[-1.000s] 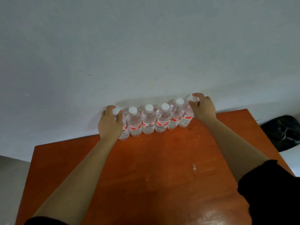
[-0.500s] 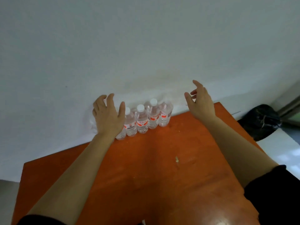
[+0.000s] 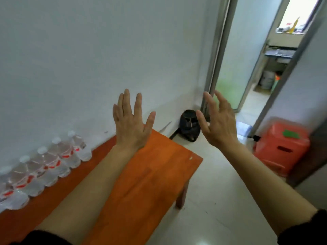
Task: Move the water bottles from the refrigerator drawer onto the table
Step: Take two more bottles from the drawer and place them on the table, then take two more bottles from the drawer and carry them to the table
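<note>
Several clear water bottles (image 3: 46, 165) with white caps and red labels stand in a row along the wall, on the back edge of the orange wooden table (image 3: 146, 175), at the left of the view. My left hand (image 3: 131, 124) is raised over the table's far right part, fingers straight and spread, holding nothing. My right hand (image 3: 218, 122) is up in the air past the table's right end, above the floor, fingers loosely spread and empty. Both hands are well away from the bottles. No refrigerator drawer is in view.
A black bag (image 3: 190, 128) lies on the pale floor in the corner beyond the table. An orange-red plastic stool (image 3: 281, 147) stands at the right. An open doorway (image 3: 251, 68) with a metal frame leads to another room.
Both hands have let go of the end bottles and lifted away, open. My view has swung to the right, so the bottle row now sits at the far left and the doorway shows.
</note>
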Motion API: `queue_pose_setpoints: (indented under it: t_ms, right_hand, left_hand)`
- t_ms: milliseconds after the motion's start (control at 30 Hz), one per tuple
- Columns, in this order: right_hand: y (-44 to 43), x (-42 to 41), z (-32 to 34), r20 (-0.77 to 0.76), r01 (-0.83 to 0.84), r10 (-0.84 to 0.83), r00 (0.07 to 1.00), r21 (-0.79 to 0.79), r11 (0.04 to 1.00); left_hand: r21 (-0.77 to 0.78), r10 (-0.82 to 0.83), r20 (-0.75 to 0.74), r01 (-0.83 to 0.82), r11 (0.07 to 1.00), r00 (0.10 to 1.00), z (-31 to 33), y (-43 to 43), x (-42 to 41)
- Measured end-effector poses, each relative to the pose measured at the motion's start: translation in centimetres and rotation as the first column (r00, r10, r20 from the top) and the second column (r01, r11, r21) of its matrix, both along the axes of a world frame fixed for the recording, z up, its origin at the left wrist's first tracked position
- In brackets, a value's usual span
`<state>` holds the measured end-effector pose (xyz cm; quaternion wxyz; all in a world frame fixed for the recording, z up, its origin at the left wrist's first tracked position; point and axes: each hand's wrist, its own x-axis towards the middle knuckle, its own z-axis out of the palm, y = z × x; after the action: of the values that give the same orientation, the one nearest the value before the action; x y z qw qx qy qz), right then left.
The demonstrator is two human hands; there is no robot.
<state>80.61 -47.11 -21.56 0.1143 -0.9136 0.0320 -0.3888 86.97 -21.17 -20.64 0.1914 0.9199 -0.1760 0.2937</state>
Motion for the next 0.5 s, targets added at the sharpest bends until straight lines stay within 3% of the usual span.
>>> queue_pose_setpoints:
  t_ms: [267,500]
  right_hand:
    - [-23.8,-21.3,-0.1,-0.047,0.404,-0.404,0.913,-0.003,0.915]
    - [-37.3,-28.5,-3.4,-0.145,0.637,-0.632,0.761,-0.015,0.770]
  left_hand:
    - [0.068,-0.405,-0.045,0.407,0.911,0.913,-0.4,-28.7,-11.6]
    - [0.135,-0.642,-0.053,0.642,0.755,0.765,-2.7,-47.4,-14.2]
